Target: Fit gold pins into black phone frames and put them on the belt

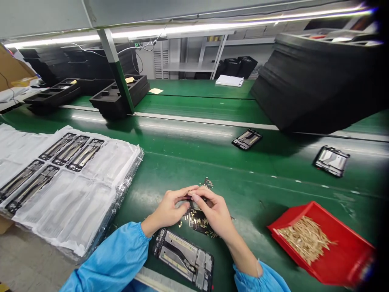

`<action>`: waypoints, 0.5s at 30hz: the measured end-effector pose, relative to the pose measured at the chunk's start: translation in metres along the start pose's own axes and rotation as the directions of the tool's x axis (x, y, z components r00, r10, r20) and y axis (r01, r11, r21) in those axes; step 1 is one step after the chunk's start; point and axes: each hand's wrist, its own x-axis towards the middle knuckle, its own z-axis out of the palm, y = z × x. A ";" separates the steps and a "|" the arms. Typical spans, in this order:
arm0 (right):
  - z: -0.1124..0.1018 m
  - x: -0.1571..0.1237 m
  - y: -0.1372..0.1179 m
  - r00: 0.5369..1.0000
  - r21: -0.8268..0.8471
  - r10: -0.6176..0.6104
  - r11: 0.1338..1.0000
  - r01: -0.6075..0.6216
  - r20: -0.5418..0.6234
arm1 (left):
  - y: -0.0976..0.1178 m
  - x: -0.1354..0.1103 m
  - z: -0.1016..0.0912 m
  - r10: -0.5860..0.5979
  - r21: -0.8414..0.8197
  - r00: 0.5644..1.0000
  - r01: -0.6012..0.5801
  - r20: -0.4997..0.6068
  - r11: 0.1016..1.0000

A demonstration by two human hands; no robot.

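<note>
My left hand [170, 207] and my right hand [215, 210] meet at the fingertips above the green work surface. Both are closed in a pinch; whatever lies between the fingertips is too small to make out. Under them, partly hidden, is a dark flat piece with many small brass-coloured pins [199, 222] scattered over it. Closer to me lies a phone mid-frame [182, 257], black-edged with silver plates and a dark flex strip, touched by neither hand.
At left, a white padded tray [100, 190] holds several phone frames [85, 154]. A red bin [343, 239] with tan slivers [305, 239] stands at right. Two more phone frames lie behind, one at centre right [247, 139] and one further right [331, 161]. A black tray stack [310, 85] leans above them.
</note>
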 end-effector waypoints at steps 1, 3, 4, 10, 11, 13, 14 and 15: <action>0.003 -0.001 -0.001 1.000 -0.022 -0.018 1.000 0.018 -0.015 | 0.001 -0.001 0.002 -0.037 -0.072 0.999 0.037 -0.006 0.997; 0.009 -0.005 -0.004 0.998 -0.080 -0.035 0.996 0.031 -0.044 | 0.003 -0.001 0.006 -0.119 -0.198 0.990 0.103 -0.071 0.975; 0.010 -0.010 -0.006 0.997 -0.119 -0.038 0.992 0.030 -0.068 | 0.004 0.000 0.008 -0.148 -0.238 0.982 0.117 -0.118 0.964; -0.043 -0.079 -0.023 0.878 -0.483 -0.128 0.866 -0.128 -0.461 | 0.007 0.001 0.003 -0.256 -0.309 0.950 0.193 -0.178 0.931; -0.062 -0.095 -0.025 0.817 -0.571 -0.201 0.801 -0.181 -0.541 | 0.007 0.000 0.002 -0.272 -0.285 0.952 0.224 -0.140 0.932; -0.102 -0.125 -0.026 0.703 -0.709 -0.342 0.627 -0.324 -0.623 | 0.006 -0.003 0.002 -0.285 -0.219 0.957 0.270 -0.042 0.938; -0.119 -0.137 -0.026 0.681 -0.745 -0.371 0.533 -0.401 -0.631 | 0.006 -0.005 0.004 -0.293 -0.187 0.956 0.288 0.002 0.939; -0.133 -0.146 -0.025 0.681 -0.763 -0.370 0.449 -0.464 -0.632 | 0.005 -0.007 0.006 -0.304 -0.163 0.952 0.307 0.044 0.938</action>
